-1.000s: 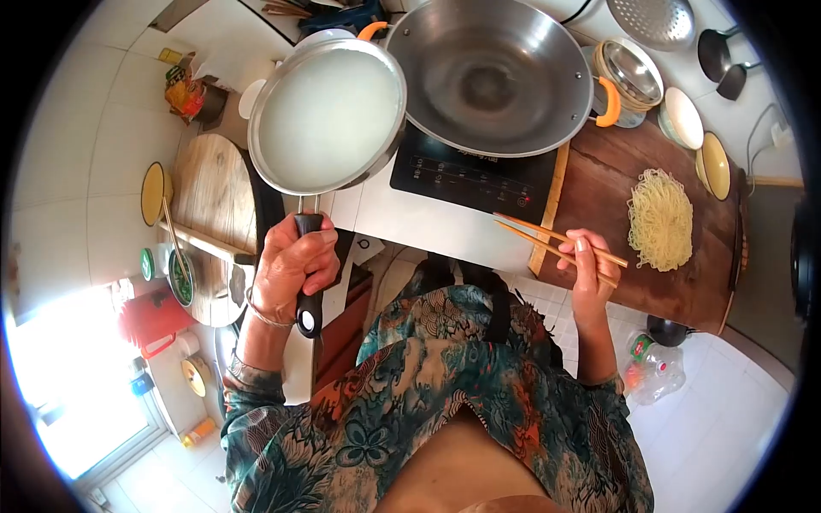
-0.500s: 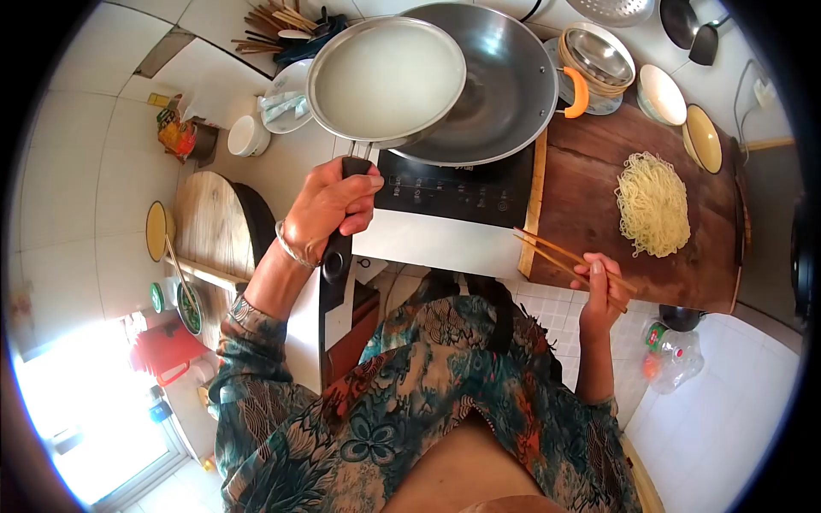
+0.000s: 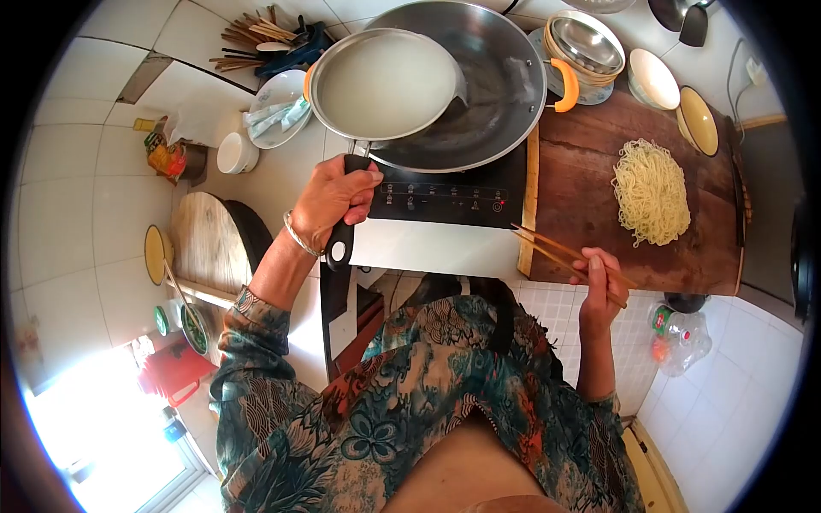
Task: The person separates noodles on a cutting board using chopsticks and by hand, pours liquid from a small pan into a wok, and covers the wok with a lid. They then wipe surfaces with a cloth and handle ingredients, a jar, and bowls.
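My left hand [image 3: 339, 198] is closed round the black handle of a saucepan [image 3: 363, 137] filled with cloudy, whitish liquid [image 3: 380, 85]. The saucepan is over the left part of a large dark wok [image 3: 505, 111] with orange handles. It looks slightly tilted to the right; whether liquid runs out, I cannot tell. The wok stands on a black induction cooker [image 3: 440, 198]. My right hand [image 3: 601, 286] grips a pair of wooden chopsticks [image 3: 552, 248], tips pointing left, near the front edge of a wooden board [image 3: 569, 184]. A heap of pale noodles [image 3: 652, 192] lies on that board.
Stacked bowls [image 3: 586, 47], a white bowl [image 3: 654, 79] and a yellow bowl [image 3: 698, 121] stand behind the board. At the left are a white cup [image 3: 237, 152], a plate with a cloth [image 3: 282, 115], a round wooden board [image 3: 208, 235] and a bowl of chopped greens [image 3: 195, 329].
The saucepan has come slightly down and tilted more to the right. A red light now shows on the cooker panel. My right hand has hardly moved; the view has shifted a little.
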### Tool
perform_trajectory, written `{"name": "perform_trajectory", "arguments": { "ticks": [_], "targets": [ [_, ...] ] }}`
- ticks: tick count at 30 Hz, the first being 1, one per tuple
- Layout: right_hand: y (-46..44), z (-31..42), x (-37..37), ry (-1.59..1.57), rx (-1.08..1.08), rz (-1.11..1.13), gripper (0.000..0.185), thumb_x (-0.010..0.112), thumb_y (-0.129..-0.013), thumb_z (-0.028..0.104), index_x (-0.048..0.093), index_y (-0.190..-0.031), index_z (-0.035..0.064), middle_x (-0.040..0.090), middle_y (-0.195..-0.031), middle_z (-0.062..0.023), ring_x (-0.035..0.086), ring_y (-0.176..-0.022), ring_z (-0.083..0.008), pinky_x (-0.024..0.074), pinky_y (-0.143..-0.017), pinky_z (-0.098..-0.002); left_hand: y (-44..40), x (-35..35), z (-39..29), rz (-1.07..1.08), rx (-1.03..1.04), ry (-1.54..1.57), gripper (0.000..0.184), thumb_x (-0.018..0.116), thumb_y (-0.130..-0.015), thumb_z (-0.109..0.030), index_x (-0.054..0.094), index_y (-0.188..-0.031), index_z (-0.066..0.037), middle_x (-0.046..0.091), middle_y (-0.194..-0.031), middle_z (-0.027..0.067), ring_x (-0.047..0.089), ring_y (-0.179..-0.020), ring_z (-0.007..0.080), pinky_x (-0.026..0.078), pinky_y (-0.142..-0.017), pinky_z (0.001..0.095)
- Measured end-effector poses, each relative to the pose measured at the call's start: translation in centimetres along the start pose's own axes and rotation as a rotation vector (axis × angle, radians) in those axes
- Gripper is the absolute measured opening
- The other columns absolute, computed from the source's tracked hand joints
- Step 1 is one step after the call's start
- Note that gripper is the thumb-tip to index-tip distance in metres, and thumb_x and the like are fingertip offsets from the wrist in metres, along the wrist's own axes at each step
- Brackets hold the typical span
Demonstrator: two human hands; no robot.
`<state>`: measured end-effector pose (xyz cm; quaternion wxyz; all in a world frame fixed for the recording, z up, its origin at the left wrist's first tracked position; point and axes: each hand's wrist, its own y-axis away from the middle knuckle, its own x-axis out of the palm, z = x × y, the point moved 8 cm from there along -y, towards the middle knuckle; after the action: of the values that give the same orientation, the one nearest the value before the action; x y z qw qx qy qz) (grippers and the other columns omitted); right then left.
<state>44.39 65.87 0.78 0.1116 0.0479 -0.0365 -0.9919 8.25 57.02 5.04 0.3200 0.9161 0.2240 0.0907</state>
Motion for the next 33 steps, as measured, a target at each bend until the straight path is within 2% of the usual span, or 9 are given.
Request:
{"name": "perform_trajectory", "arguments": {
  "ticks": [9,12,15,21,24,27,33],
  "targets": [
    [-0.3,-0.1,0.9,-0.029,0.054,0.039,0.018,0.048,-0.092,0.008,0.059,-0.1,-0.0022,0.06,-0.093,-0.008,0.06,-0.077,-0.0121,0.0521,-0.058,-0.0236,-0.3,-0.5,0.0,0.009,0.003,-0.013,0.008,0.055,-0.085,-0.004,0.047,-0.084,-0.001,0.036,-0.058,-0.0034,0.031,-0.041,0.0035,0.025,-0.033,0.0183],
    [-0.4,-0.2,1.0,-0.031,0.052,0.046,0.018,0.048,-0.092,0.008,0.059,-0.1,-0.0024,0.06,-0.093,-0.0082,0.06,-0.077,-0.0121,0.0521,-0.058,-0.0234,-0.3,-0.5,-0.1,0.004,0.006,-0.016,0.008,0.055,-0.084,-0.004,0.047,-0.084,-0.001,0.037,-0.058,-0.0034,0.031,-0.041,0.0035,0.025,-0.033,0.0183],
    [-0.6,0.2,1.2,-0.005,0.04,0.024,0.019,0.047,-0.092,0.012,0.059,-0.098,-0.0016,0.059,-0.086,-0.008,0.058,-0.074,-0.0126,0.0499,-0.054,-0.0245,-0.5,-0.5,-0.1,-0.007,0.003,-0.016,0.008,0.055,-0.084,-0.004,0.047,-0.084,-0.001,0.037,-0.058,-0.0032,0.031,-0.04,0.0038,0.025,-0.033,0.0184],
    [-0.6,-0.3,0.9,-0.03,0.038,0.039,0.018,0.048,-0.091,0.008,0.06,-0.099,-0.0028,0.06,-0.093,-0.0087,0.06,-0.076,-0.0125,0.0521,-0.057,-0.0233,-0.6,-0.6,-0.1,-0.018,-0.004,-0.023,0.008,0.055,-0.084,-0.004,0.048,-0.085,-0.001,0.037,-0.057,-0.0027,0.031,-0.04,0.004,0.025,-0.033,0.0187],
    [-0.6,-0.3,0.9,-0.031,0.041,0.037,0.018,0.048,-0.091,0.008,0.06,-0.099,-0.0028,0.06,-0.093,-0.0089,0.06,-0.076,-0.0125,0.0521,-0.057,-0.0233,-0.7,-0.6,-0.1,-0.022,0.0,-0.028,0.008,0.055,-0.084,-0.004,0.048,-0.084,-0.001,0.038,-0.057,-0.0027,0.031,-0.04,0.004,0.025,-0.033,0.0187],
    [-0.6,-0.2,1.0,0.003,0.053,0.041,0.019,0.047,-0.092,0.012,0.059,-0.097,-0.0016,0.059,-0.087,-0.0078,0.058,-0.075,-0.0126,0.0502,-0.055,-0.0245,-0.7,-0.6,-0.2,-0.028,0.006,-0.04,0.008,0.055,-0.084,-0.004,0.048,-0.084,-0.001,0.038,-0.057,-0.0028,0.031,-0.04,0.0039,0.025,-0.033,0.0187],
    [-0.7,-0.3,0.7,-0.028,0.056,0.036,0.018,0.047,-0.091,0.008,0.06,-0.099,-0.0023,0.061,-0.09,-0.0085,0.06,-0.076,-0.0122,0.0516,-0.057,-0.0233,-0.6,-0.4,-0.4,-0.031,0.017,-0.051,0.008,0.056,-0.084,-0.004,0.049,-0.084,-0.001,0.038,-0.057,-0.0028,0.031,-0.04,0.0037,0.025,-0.033,0.0189]
  ]
}}
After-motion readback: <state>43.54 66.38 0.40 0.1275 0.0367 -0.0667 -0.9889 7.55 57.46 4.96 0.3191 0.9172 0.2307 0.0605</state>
